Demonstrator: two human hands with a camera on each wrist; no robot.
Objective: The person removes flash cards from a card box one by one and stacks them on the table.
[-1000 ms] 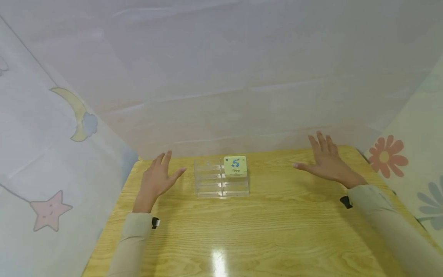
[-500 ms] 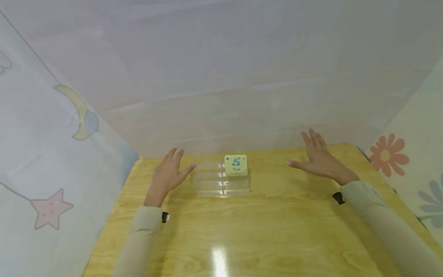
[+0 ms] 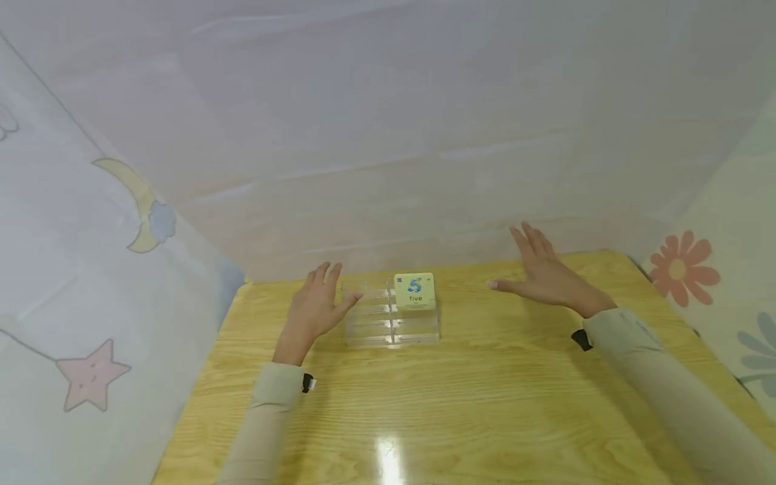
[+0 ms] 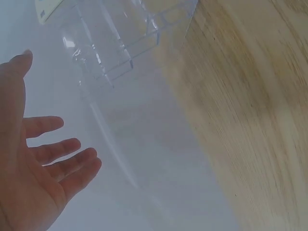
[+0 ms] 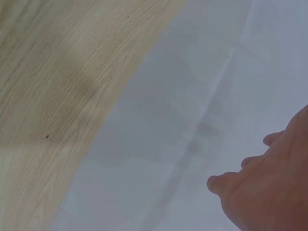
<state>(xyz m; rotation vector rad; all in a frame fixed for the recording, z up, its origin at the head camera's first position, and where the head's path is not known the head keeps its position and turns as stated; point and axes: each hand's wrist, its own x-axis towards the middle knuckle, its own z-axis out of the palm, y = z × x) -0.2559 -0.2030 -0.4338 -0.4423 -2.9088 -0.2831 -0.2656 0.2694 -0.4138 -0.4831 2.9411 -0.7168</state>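
Observation:
A clear plastic rack (image 3: 370, 330) with stepped compartments in two columns stands near the back of the table. In its right column, at the top, a pale yellow card (image 3: 415, 292) shows a blue 5 and the word "five". My left hand (image 3: 312, 310) hovers beside the rack's left side, fingers spread and thumb pointing toward it; the head view does not settle whether they touch, while the left wrist view shows a gap between the hand (image 4: 38, 163) and the rack (image 4: 125, 38). Farther off on the right, my right hand (image 3: 548, 279) is held above the table, fingers extended, holding nothing.
The wooden table (image 3: 461, 404) ends at a pale wall covering (image 3: 424, 168) behind the rack. Side walls carry a printed moon (image 3: 130, 185), a star (image 3: 93, 375) and a red flower (image 3: 682, 269). Each wrist wears a dark strap piece (image 3: 582, 339).
Both hands have moved inward: the left one to the right, up to the rack, and the right one to the left. The rack and card stay in place.

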